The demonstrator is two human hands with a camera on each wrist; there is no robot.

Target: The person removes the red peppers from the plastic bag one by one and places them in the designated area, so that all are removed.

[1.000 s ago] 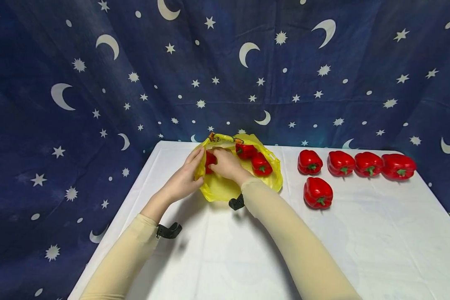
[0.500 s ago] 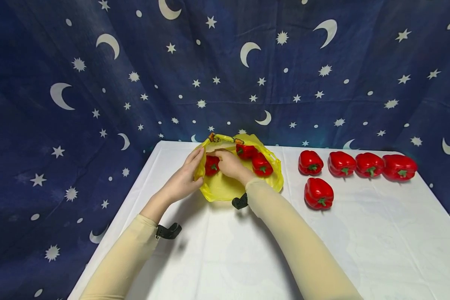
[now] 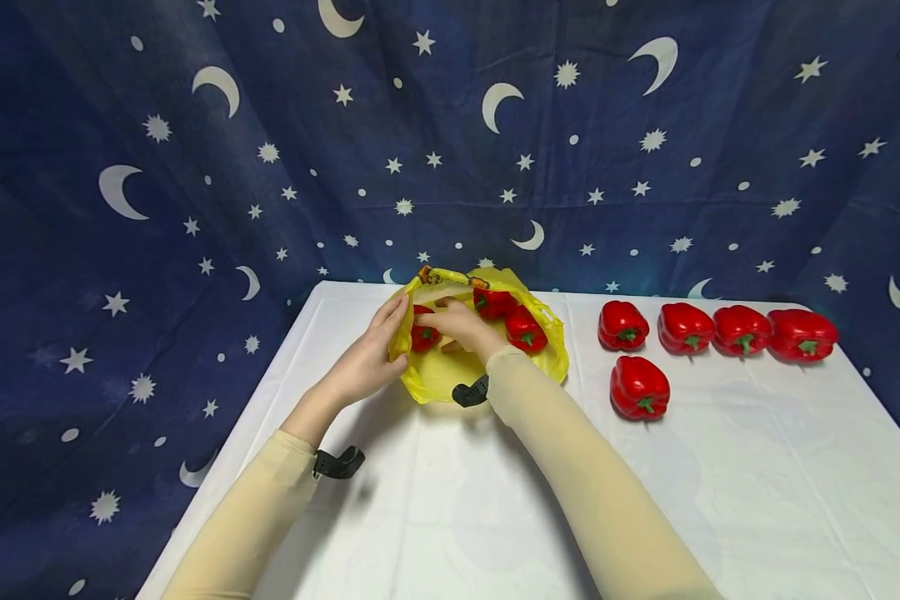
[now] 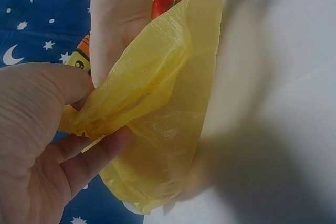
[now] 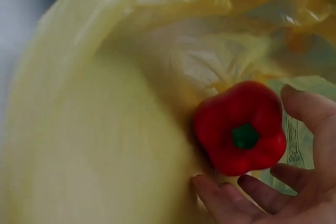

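A yellow plastic bag [image 3: 438, 385] lies on its side, its mouth facing me. My left hand [image 3: 363, 367] pinches the left edge of the mouth; in the left wrist view the thumb and fingers hold the folded film [image 4: 152, 82]. Inside, a red bell pepper [image 3: 424, 337] rests against the left side. My right hand [image 3: 465, 327] reaches in beside it. In the right wrist view, the thumb and loose, spread fingers of that hand [image 5: 320, 187] stand around the pepper [image 5: 241, 129], without gripping it. Two more red bell peppers, one behind [image 3: 492, 302] and one in front [image 3: 526, 330], lie at the bag's right.
Right of the bag, a row of red bell peppers [image 3: 686, 327] sits along the back of the white-covered table [image 3: 765, 483]. One more pepper [image 3: 640, 388] lies in front of the row. A dark blue curtain [image 3: 285, 108] with moons and stars hangs behind.
My right hand has let go of the bell pepper at the bag's left and drawn slightly back to the right, its fingers spreading. The left hand stays on the bag's edge.
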